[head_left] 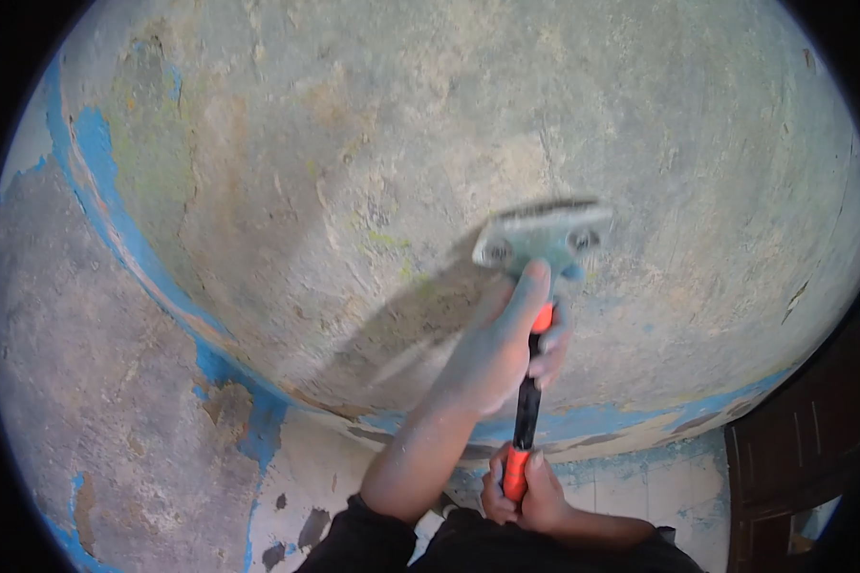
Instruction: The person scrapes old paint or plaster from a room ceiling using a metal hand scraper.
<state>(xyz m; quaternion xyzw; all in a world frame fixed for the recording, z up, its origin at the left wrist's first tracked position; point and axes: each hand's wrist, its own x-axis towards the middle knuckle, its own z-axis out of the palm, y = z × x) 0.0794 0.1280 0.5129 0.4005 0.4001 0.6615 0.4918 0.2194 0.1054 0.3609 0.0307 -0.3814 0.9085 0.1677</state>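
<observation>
A long-handled scraper point(542, 239) with a wide, bolted metal head lies against the rough grey wall point(430, 124). Its edge is smeared by motion. My left hand point(516, 329), dusted white, wraps round the upper handle just below the head, with the thumb laid along it. Lower down, my right hand point(528, 489) is closed round the orange end of the black and orange handle. Scraped patches with bits of green and cream surround the blade, and a shadow falls to its left.
Flaking blue paint point(153, 272) runs in a band along the wall's left and lower edges. A dark brown wooden cabinet point(793, 430) stands at the lower right. Pale tiles point(631, 482) with blue specks show below the wall.
</observation>
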